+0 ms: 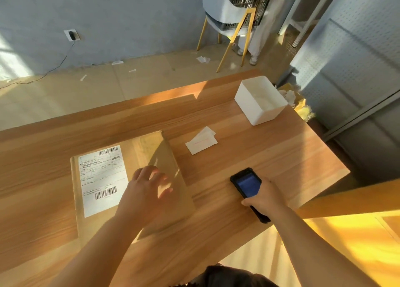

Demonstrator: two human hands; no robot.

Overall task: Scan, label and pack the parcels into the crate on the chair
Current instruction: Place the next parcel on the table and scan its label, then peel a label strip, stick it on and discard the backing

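A flat brown cardboard parcel (151,154) lies on the wooden table (270,156), with a white shipping label (101,178) with barcodes on its left half. My left hand (147,187) hovers over the parcel's right half, fingers spread, holding nothing. My right hand (266,198) grips a black handheld scanner (247,185) with a lit blue screen, resting on the table to the parcel's right. The dark crate (246,2) sits on a yellow-legged chair (229,39) at the far side of the floor.
A white open box (259,113) stands at the table's far right corner. Small white paper slips (201,141) lie between it and the parcel. Paper scraps litter the floor. A person's legs in white trousers (253,46) show behind the chair. Grey pegboard panels (357,48) rise on the right.
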